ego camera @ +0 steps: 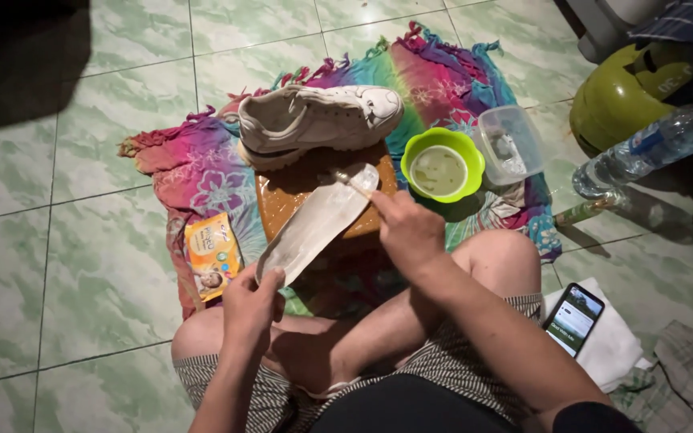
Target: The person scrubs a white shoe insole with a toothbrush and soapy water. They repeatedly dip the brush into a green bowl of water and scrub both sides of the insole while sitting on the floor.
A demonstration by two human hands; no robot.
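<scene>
We sit cross-legged on the tiled floor (82, 265) with a shoe insole (314, 223) held out in front of us, slanting from low left to high right over a small wooden block (282, 196). Our left hand (252, 309) is clamped on the insole's lower end, thumb on top, while our right hand (407, 228) is closed around a small brush (345, 178) whose head touches the upper end of the insole. The two hands are well apart, one at each end of it. We judge the step in hand to be scrubbing the insole, with the work now at its top end. The next move seems to call for a steady grip with the left hand, so that the soft insole does not bend away, and for short strokes of the brush down along its length. The green bowl (443, 163) of cloudy liquid stands just beside the right hand, near enough for dipping. A white sneaker (318, 120) lies on its side behind the block, on the colourful fringed cloth (194, 172). An orange sachet (212, 255) lies on the cloth at the left, a clear plastic container (511, 144) beyond the bowl, and a phone (573, 318) on a white towel (611, 353) at our right.
</scene>
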